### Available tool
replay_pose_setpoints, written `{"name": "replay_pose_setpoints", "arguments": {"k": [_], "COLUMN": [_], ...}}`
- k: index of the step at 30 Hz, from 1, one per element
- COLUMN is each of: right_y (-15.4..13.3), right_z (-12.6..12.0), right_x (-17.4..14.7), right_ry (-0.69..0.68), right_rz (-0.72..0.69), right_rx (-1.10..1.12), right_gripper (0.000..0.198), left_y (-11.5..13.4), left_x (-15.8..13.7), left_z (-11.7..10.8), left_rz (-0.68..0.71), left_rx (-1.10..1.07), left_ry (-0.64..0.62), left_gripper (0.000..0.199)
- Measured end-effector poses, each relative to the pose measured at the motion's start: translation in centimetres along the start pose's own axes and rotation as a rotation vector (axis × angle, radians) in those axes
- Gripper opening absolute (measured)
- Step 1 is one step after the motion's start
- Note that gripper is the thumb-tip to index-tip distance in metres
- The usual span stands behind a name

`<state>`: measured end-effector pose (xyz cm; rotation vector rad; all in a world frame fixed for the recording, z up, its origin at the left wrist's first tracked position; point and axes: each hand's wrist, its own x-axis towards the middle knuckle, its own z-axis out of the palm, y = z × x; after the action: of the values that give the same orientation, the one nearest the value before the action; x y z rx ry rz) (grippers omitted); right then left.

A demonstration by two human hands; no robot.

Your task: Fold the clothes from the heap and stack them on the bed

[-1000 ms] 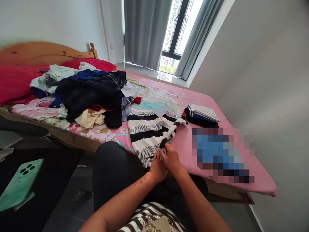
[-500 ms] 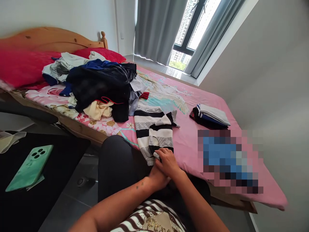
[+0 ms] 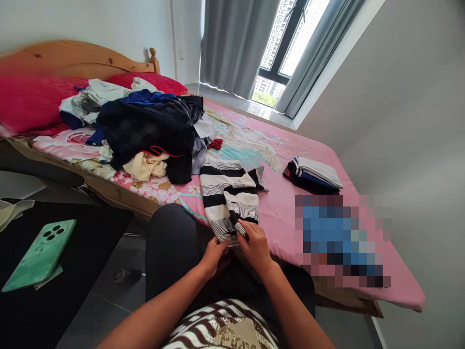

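Observation:
A black-and-white striped shirt [image 3: 214,199] lies on the bed's near edge, just beyond my knees, with one side and a sleeve folded over its middle. My left hand [image 3: 215,254] pinches the near hem at its left corner, thumb on top and the other fingers hidden below. My right hand [image 3: 255,245] grips the folded-over sleeve end near the same edge. Its fingers are bent around the cloth, and part of the sleeve bunches beside the thumb.
A jumbled pile of clothes [image 3: 145,121] covers the bed's left side by the red pillows [image 3: 32,102]. Folded clothes [image 3: 314,174] are stacked at right, beyond a pixelated patch [image 3: 334,237]. A green phone [image 3: 41,254] rests on a black surface at left.
My hands were close together, crossing at the shirt's near edge. The left has moved left to the hem corner, while the right stays on the sleeve end.

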<state>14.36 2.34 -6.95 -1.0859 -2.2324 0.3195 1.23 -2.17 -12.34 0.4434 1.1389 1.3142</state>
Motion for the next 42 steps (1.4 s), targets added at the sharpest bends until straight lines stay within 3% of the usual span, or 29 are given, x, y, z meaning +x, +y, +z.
{"name": "replay_pose_setpoints", "arguments": {"k": [3,6,12,17,22,25,27,29,30,32,34,36,39,42], "right_y": [-0.3,-0.2,-0.1,-0.9,-0.9,-0.4,-0.2,-0.3,-0.5,-1.1,-1.8,-2.5,-3.1,-2.8], "right_z": [0.6,0.6,0.1,0.7,0.8,0.6,0.4,0.2,0.1,0.0,-0.1,-0.1,-0.1,-0.4], "right_x": [-0.3,-0.5,-0.3,-0.7,-1.6,-2.3,-2.9,-3.4,-3.6,-3.9,-3.7,-3.2,-2.1,-1.1], "right_ry": [-0.068,-0.136,-0.053,-0.074,-0.139,0.062,0.342,0.535,0.538,0.384,0.176,0.089,0.178,0.368], "right_rz": [-0.061,-0.103,-0.167,-0.194,-0.193,0.013,0.342,0.699,0.845,1.044,1.151,1.219,1.233,1.182], "right_rx": [-0.027,-0.022,-0.024,-0.051,0.178,0.486,0.658,0.838,0.953,1.211,1.438,1.609,1.725,1.645], "right_gripper": [0.037,0.047,0.043,0.044,0.046,0.031,0.018,0.021,0.028,0.039,0.046,0.046,0.043,0.036], "left_y": [0.7,1.7,2.8,3.8,4.2,4.0,4.1,4.4,4.6,4.8,4.9,4.9,4.4,3.3], "left_x": [-0.2,-0.4,-0.3,-0.7,-1.1,-0.6,-0.3,-0.1,-0.1,-0.3,-0.8,-1.3,-2.1,-2.5], "left_z": [1.0,1.3,1.1,0.9,0.8,0.9,1.0,1.2,1.4,1.9,2.6,3.2,3.9,4.1], "left_rz": [0.051,0.021,-0.066,-0.150,-0.156,-0.169,-0.193,-0.204,-0.203,-0.197,-0.201,-0.205,-0.194,-0.194], "left_rx": [-0.043,-0.060,-0.039,-0.233,-0.195,-0.141,-0.156,-0.199,-0.229,-0.278,-0.319,-0.352,-0.366,-0.315], "left_ry": [0.051,-0.011,-0.114,-0.223,-0.262,-0.194,-0.148,-0.133,-0.139,-0.145,-0.139,-0.137,-0.158,-0.200], "left_gripper": [0.040,0.041,0.037,0.018,0.032,0.032,0.026,0.018,0.016,0.015,0.016,0.017,0.019,0.022]}}
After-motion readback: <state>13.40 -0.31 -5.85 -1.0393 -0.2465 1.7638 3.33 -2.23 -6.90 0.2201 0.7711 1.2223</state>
